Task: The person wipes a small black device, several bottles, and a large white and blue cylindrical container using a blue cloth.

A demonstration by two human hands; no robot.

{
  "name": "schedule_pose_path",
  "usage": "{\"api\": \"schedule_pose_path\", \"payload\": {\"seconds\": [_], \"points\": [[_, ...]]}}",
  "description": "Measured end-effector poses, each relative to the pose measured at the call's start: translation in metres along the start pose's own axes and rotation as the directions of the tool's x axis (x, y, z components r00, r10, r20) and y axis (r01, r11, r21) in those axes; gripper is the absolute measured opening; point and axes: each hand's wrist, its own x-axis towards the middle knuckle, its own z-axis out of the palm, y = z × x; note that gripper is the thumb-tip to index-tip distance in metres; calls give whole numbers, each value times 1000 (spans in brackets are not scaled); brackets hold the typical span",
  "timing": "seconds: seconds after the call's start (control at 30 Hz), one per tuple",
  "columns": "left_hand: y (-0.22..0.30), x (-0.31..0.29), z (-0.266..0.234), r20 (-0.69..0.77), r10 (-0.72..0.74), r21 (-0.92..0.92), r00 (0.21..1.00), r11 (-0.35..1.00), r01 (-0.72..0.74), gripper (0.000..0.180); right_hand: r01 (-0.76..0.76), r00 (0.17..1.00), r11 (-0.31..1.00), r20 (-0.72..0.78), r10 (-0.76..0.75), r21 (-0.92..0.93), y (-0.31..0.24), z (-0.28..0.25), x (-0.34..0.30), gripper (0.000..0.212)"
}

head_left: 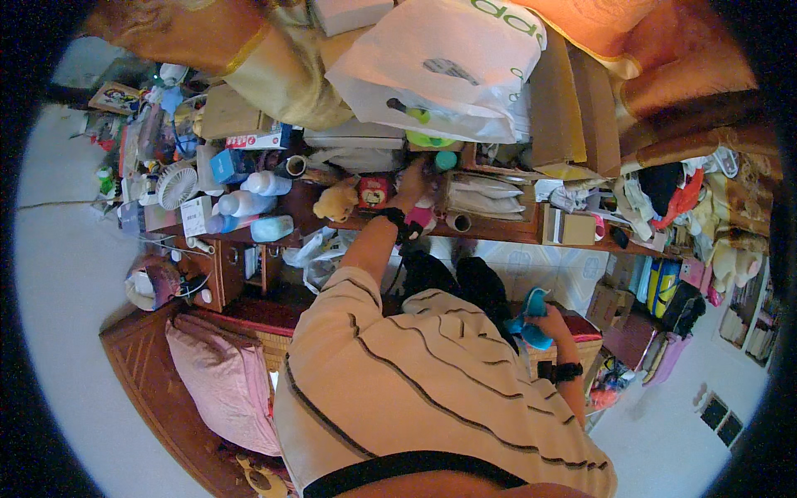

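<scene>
My left hand (412, 179) reaches forward over the crowded desk, next to a round teal object (446, 160) and a red box (373, 192). Its fingers are too small and blurred to make out. A pink soft item (421, 217) lies beside that wrist. Off to the right and lower, my right hand (545, 319) is closed on a blue curved plastic object (532, 330), whose exact kind I cannot make out. A small tan plush toy (336, 202) sits left of my left forearm.
White bottles (246, 202) and a small white fan (177, 186) crowd the desk's left side. A big white plastic bag (440, 70) and a cardboard box (573, 108) stand behind. Clear packets (486, 195) lie right of my left hand; a pink cloth (220, 382) drapes at lower left.
</scene>
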Motion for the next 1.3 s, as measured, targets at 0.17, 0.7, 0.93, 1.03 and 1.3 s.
{"api": "schedule_pose_path", "payload": {"seconds": [0.17,0.7,0.93,1.03,1.3], "points": [[62,-50,2,8,43,268,999,962,-44,40,-32,999,997,38,29,77,-44,-8,-4,34],[326,-245,-53,-154,809,767,567,460,-448,23,143,982,685,18,-186,-715,-138,-33,33,43],[392,-287,-227,-530,838,820,130,546,-172,19,451,890,712,324,-319,-537,-203,-34,28,53],[402,-290,-309,-448,882,892,148,429,139,26,429,900,714,335,-280,-554,-224,-35,23,51],[416,-237,-409,-755,617,632,221,595,497,71,389,912,710,353,-208,-587,-266,-40,1,58]]}}
